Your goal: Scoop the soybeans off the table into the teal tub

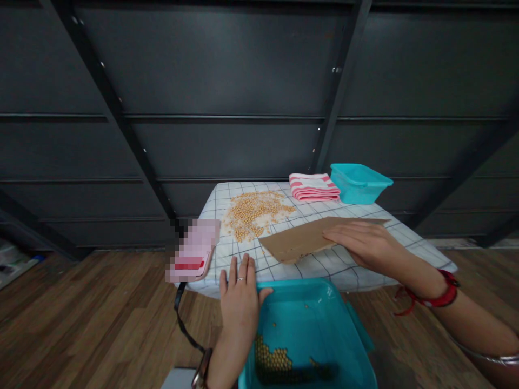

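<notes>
My right hand holds a brown piece of cardboard, its fingers laid over the near face and the thumb hidden. The cardboard leans over the checked cloth on the table. Fingers spread, my left hand lies at the table's front edge, with its thumb at the rim of a teal tub. Inside that tub, round yellowish beans are gathered toward the near left. More beans, mixed with pale powder or crumbs, form a scattered pile on the cloth, beyond my left hand and left of the cardboard.
At the table's left edge lies a pink phone-like thing, partly blurred out, near a black strap. A folded pink-and-white towel and a smaller turquoise tub stand at the back right. A dark panelled wall rises behind the table.
</notes>
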Demonstrator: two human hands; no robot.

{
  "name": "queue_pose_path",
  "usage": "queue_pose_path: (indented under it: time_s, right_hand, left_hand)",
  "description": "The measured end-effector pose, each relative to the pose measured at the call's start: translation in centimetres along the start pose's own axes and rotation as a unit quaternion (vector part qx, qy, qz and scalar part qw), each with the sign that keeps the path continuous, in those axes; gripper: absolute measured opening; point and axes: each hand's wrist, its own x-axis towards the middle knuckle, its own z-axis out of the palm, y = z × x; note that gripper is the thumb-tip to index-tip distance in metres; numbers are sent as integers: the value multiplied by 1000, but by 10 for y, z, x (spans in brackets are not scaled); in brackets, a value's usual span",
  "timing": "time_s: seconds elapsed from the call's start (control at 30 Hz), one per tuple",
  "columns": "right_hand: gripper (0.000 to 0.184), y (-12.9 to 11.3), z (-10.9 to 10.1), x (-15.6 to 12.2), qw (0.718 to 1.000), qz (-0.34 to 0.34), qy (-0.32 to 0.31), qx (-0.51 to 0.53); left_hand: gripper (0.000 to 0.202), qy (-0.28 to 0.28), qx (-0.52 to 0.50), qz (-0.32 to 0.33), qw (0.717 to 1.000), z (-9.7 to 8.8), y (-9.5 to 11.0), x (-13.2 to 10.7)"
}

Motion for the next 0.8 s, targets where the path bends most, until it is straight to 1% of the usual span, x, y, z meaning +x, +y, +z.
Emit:
queue_pose_path:
  time_s: [0.13, 0.23, 0.3, 0.43, 0.53, 0.6, 0.7, 0.8]
  right_hand:
    - [31, 2, 13, 5, 1000, -8, 12, 8]
    - [30, 0, 17, 4, 1000, -11, 6, 24]
    - [30, -2, 13, 0, 999, -6, -4, 37]
    - [32, -3, 0, -8, 997, 15, -32, 62]
    - [32, 1, -6, -11, 998, 27, -32, 51]
    - [33, 5, -6, -12, 998, 37, -36, 28]
    - [35, 9, -5, -15, 997, 52, -60, 3]
    - [35, 7, -4, -15, 995, 57, -79, 4]
  left_hand:
    - [55, 7, 3, 2, 1000, 1, -1, -1]
    - [56, 1, 13, 8, 1000, 1, -1, -1]
    - [56, -7, 14, 5, 1000, 0, -1, 0]
    - [55, -23, 1, -5, 1000, -3, 0, 1]
    - [57, -34, -5, -13, 999, -6, 1, 1]
    - [58, -36, -5, -15, 999, -6, 2, 1]
    - [54, -25, -2, -14, 1000, -5, 2, 1]
    - [49, -12, -1, -13, 1000, -2, 2, 0]
